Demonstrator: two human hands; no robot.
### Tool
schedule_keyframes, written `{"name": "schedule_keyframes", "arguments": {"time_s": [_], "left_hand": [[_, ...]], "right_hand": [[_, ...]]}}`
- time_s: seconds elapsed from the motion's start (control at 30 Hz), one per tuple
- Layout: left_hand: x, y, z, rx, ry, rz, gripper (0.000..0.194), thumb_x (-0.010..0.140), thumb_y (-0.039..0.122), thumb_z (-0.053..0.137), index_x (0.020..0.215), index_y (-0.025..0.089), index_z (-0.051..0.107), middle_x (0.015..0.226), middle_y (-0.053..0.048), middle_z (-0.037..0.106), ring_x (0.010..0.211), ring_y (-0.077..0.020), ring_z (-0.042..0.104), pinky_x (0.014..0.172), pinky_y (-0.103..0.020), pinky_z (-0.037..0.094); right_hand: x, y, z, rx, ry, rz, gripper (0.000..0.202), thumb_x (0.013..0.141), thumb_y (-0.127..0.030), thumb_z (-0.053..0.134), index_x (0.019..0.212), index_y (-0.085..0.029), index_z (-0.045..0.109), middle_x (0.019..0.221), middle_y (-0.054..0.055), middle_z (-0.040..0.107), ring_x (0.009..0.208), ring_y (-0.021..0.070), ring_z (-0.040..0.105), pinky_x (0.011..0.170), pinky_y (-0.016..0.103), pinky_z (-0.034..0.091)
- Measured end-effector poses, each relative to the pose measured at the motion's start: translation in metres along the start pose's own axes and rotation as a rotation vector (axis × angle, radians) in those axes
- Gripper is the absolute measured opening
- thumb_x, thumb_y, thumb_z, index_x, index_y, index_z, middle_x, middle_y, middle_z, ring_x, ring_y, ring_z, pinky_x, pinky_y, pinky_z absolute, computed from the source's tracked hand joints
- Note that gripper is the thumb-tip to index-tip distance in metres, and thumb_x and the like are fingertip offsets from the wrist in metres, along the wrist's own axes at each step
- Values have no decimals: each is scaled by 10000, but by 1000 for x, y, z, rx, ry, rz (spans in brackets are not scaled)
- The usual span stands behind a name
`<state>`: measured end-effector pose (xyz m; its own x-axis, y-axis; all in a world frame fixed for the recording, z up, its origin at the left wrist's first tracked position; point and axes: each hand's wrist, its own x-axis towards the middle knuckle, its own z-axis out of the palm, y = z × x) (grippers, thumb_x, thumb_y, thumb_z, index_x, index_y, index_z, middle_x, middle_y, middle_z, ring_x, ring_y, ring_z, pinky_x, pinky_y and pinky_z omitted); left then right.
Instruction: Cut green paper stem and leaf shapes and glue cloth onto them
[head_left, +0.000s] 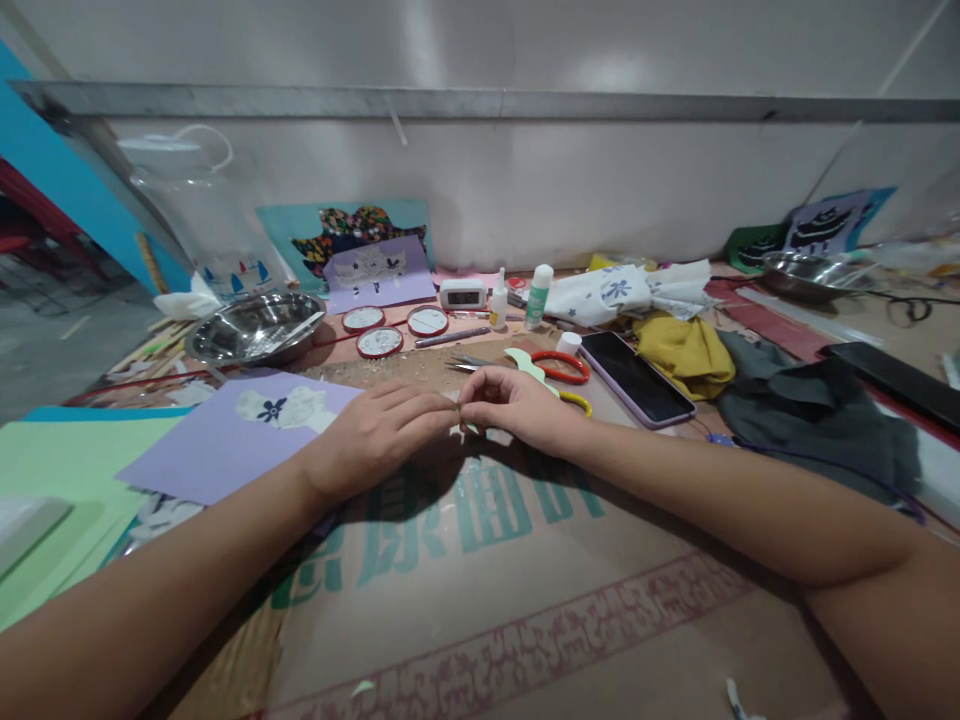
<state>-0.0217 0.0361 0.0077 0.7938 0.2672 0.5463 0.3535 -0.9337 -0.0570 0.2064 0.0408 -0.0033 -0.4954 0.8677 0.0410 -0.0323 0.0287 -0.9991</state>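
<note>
My left hand [386, 430] and my right hand [517, 405] meet at the fingertips above a printed cardboard sheet [480, 580]. Both are closed in a pinch around a small green paper piece [472, 428], mostly hidden by the fingers. Just behind my right hand lie scissors [561, 366] with red and yellow handles, and a wavy light green paper cutout [528, 364] rests across them. By my left wrist is a purple sheet [187, 450] bearing a pale patterned cutout [300, 408] with a dark flower.
A metal bowl [255, 330], red-rimmed round pieces [379, 342], a small glue bottle [499, 300] and a glue stick [538, 297] stand behind. A phone [637, 380], yellow cloth [682, 355] and dark cloth [810, 420] lie right. Green sheets [82, 460] are at left.
</note>
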Motion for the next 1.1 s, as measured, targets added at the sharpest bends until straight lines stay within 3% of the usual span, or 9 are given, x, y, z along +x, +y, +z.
{"name": "schedule_keyframes", "arguments": {"time_s": [0.17, 0.37, 0.5, 0.63, 0.8, 1.1], "left_hand": [[3, 1, 9, -58, 79, -384, 248, 991, 388, 554, 1085, 218, 708, 963, -67, 782, 877, -217, 721, 803, -325, 527], [12, 4, 9, -313, 27, -563, 254, 950, 393, 569, 944, 199, 732, 942, -59, 776, 877, -217, 709, 795, -316, 511], [16, 7, 9, -373, -18, -610, 218, 925, 338, 561, 832, 209, 709, 850, -27, 760, 807, -193, 691, 756, -295, 498], [15, 7, 11, -283, 19, -676, 222, 912, 338, 561, 772, 211, 676, 793, -16, 742, 764, -191, 669, 721, -298, 480], [13, 7, 12, -215, 87, -634, 196, 916, 313, 568, 787, 206, 669, 782, -15, 725, 751, -188, 648, 718, -302, 462], [15, 11, 11, -338, 52, -547, 200, 945, 309, 566, 837, 202, 695, 849, -31, 741, 812, -194, 677, 766, -298, 483]], "right_hand": [[1, 4, 1, -31, 102, -68, 202, 759, -212, 758, 888, -192, 603, 706, -46, 646, 620, 107, 615, 610, 255, 502], [-2, 3, 3, -113, 124, -91, 163, 761, -226, 750, 844, -189, 614, 719, -31, 666, 640, 107, 626, 626, 257, 506], [-3, 2, 5, -122, 134, -63, 188, 759, -273, 769, 825, -185, 617, 698, -25, 667, 642, 120, 645, 623, 266, 533], [-2, 3, 4, -98, 170, -56, 204, 779, -330, 759, 817, -185, 620, 722, -9, 677, 667, 133, 652, 647, 294, 569], [-2, 5, 3, -172, 161, -87, 196, 789, -324, 757, 823, -187, 623, 757, -5, 671, 673, 127, 637, 653, 285, 540], [-3, 2, 3, -186, 103, -77, 191, 783, -266, 742, 817, -191, 570, 682, -32, 642, 639, 129, 641, 634, 274, 509]]}}
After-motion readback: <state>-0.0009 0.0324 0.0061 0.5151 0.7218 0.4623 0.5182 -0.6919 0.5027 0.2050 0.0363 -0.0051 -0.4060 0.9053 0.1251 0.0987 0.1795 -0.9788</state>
